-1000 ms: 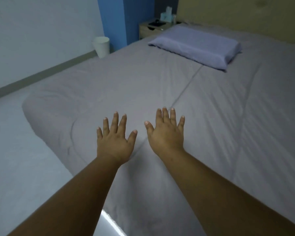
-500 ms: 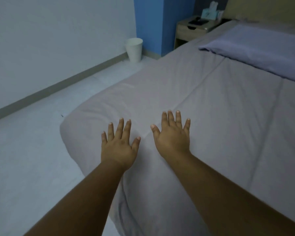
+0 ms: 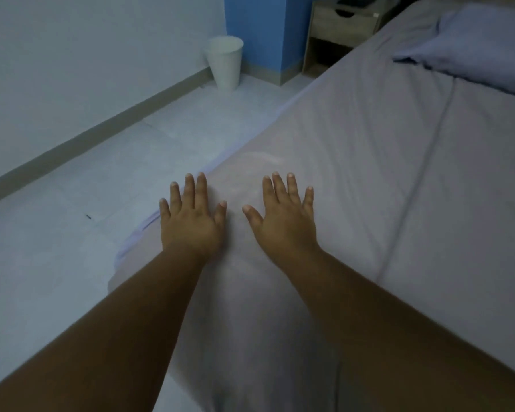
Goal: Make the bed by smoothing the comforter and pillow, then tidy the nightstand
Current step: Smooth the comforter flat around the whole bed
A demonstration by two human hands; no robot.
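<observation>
A pale grey-lilac comforter (image 3: 384,173) covers the bed and hangs over its left edge. My left hand (image 3: 191,221) lies flat, fingers spread, on the comforter right at that left edge. My right hand (image 3: 283,221) lies flat beside it, a little further onto the bed, fingers also spread. Neither hand holds anything. A lilac pillow (image 3: 482,46) rests at the head of the bed, top right. The wooden nightstand (image 3: 339,22) stands beyond the bed's left side at the top; dark items on its top are cut off by the frame.
A white waste bin (image 3: 225,62) stands on the pale floor (image 3: 72,233) by the wall, near a blue wall section (image 3: 265,31). A grey baseboard (image 3: 87,138) runs along the left wall. A floor strip lies between wall and bed.
Both hands have slid leftward across the comforter to the bed's left edge and spread slightly apart. The view has swung left, showing more floor and less pillow.
</observation>
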